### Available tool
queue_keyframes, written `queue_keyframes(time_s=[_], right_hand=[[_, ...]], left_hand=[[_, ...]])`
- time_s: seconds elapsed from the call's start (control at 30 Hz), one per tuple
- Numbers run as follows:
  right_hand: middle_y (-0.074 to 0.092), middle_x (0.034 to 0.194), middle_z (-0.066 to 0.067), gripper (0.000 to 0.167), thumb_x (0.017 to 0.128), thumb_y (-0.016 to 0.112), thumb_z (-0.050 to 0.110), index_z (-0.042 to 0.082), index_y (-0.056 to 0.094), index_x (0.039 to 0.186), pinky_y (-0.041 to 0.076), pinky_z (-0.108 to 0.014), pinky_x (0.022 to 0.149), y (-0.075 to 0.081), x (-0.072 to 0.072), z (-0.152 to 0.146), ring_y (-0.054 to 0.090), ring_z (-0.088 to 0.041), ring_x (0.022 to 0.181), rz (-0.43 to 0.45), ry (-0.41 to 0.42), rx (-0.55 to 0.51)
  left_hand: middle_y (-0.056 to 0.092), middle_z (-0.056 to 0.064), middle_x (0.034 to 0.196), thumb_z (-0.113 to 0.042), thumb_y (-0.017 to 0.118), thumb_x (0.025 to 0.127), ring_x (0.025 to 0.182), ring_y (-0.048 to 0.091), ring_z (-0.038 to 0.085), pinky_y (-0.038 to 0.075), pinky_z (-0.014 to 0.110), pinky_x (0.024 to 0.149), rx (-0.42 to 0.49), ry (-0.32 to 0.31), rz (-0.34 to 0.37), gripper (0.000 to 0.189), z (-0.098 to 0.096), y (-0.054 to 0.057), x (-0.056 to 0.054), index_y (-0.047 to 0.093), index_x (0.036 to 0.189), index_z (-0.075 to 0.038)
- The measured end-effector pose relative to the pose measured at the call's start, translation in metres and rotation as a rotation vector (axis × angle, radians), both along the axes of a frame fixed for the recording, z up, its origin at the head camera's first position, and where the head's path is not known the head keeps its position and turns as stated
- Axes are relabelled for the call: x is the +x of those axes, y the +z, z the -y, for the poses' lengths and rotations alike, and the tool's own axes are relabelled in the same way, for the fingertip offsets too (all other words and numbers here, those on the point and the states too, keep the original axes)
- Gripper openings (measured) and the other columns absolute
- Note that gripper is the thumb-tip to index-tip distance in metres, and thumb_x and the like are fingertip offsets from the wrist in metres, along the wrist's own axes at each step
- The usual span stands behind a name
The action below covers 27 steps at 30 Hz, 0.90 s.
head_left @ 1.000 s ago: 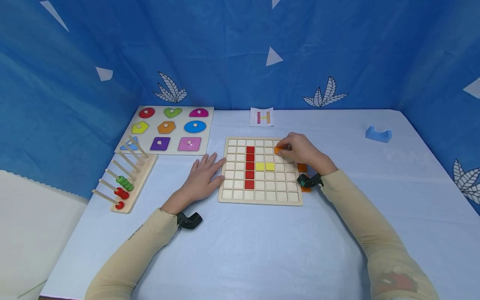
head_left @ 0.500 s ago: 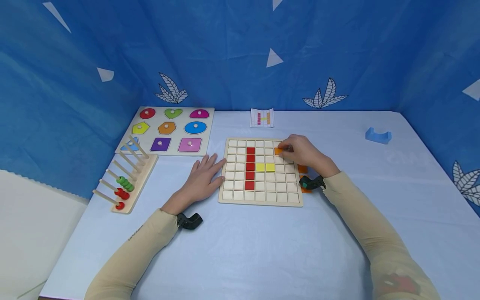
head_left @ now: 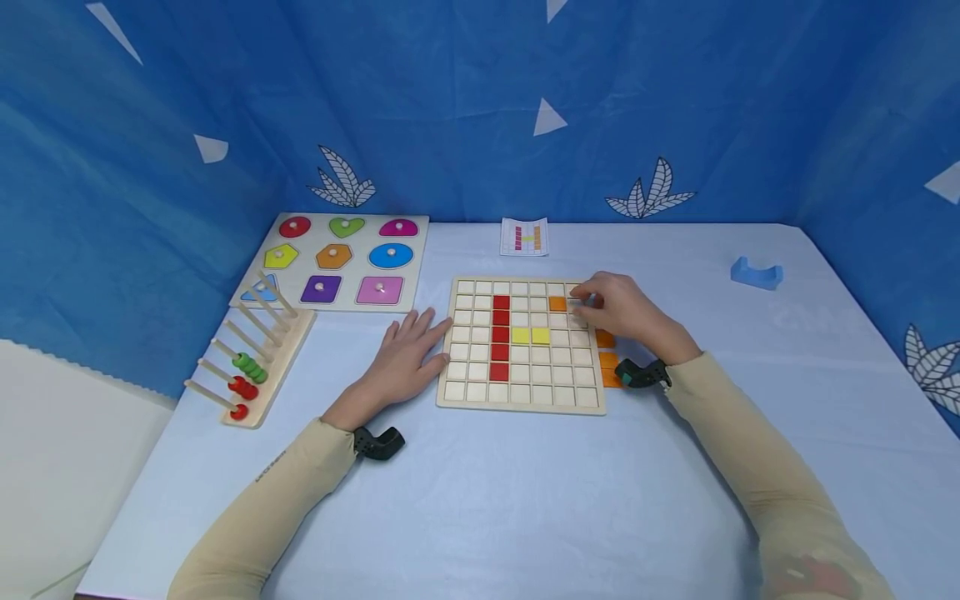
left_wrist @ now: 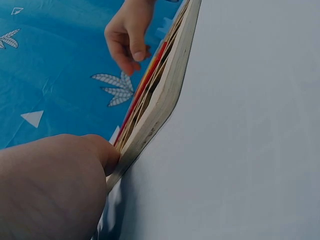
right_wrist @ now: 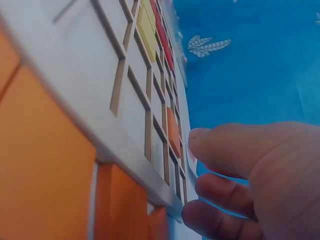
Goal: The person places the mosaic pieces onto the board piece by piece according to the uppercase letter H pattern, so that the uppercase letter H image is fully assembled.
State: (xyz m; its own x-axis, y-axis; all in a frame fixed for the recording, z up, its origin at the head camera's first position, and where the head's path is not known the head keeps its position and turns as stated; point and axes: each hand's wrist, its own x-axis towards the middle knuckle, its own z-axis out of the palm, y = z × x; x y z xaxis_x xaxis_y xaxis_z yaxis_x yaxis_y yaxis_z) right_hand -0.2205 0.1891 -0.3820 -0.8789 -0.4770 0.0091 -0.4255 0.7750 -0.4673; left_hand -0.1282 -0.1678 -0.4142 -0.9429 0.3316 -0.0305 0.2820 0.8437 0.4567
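Note:
A wooden grid board [head_left: 521, 407] lies flat at the middle of the table. Red tiles [head_left: 500, 334] form a column on it, and two yellow tiles [head_left: 529, 335] sit side by side to their right. One orange tile [head_left: 557, 303] lies in a cell near the upper right. Just right of that tile, over the board's right edge, is my right hand [head_left: 626, 310], its thumb and fingers apart and holding nothing. My left hand [head_left: 407, 357] rests with fingers spread, thumb and forefinger at the board's left edge. More orange tiles [head_left: 611, 370] lie against the board's right side, partly under the right wrist.
Behind the board lies a small pattern card [head_left: 524, 237]. A knobbed shape puzzle [head_left: 292, 292] is at the back left, with a peg stand [head_left: 281, 367] carrying green and red beads before it. A blue notched block [head_left: 757, 273] stands at the far right.
My right hand has let go of the orange tile, which stays in its cell, and has drawn back to the right. The left hand has not moved.

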Motion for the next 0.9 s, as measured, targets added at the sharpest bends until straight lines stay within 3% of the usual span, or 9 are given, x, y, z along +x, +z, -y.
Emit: queue_keyframes(time_s=[0.57,0.9], right_hand=[[0.069,0.106,-0.019,0.036,0.091,0.075,0.017,-0.002,0.072,0.122,0.049,-0.030,0.066,0.001,0.017,-0.029,0.055,-0.023,0.079,-0.014,-0.044,0.038],[0.068,0.106,-0.020,0.037,0.089,0.075,0.015,-0.003,0.072,0.121,0.049,-0.031,0.068,-0.005,0.016,-0.041,0.056,-0.024,0.079,-0.029,-0.069,0.053]], left_hand=[[0.025,0.021,0.168,-0.035,0.052,0.101,0.158,0.012,0.045,0.007,0.068,0.125,0.003,0.001,-0.005,0.063,0.001,-0.001,0.001,0.039,0.158,-0.011],[0.024,0.020,0.169,-0.035,0.051,0.101,0.158,0.012,0.045,0.006,0.068,0.125,-0.002,-0.003,-0.008,0.063,0.001,-0.002,-0.001,0.039,0.158,-0.012]])
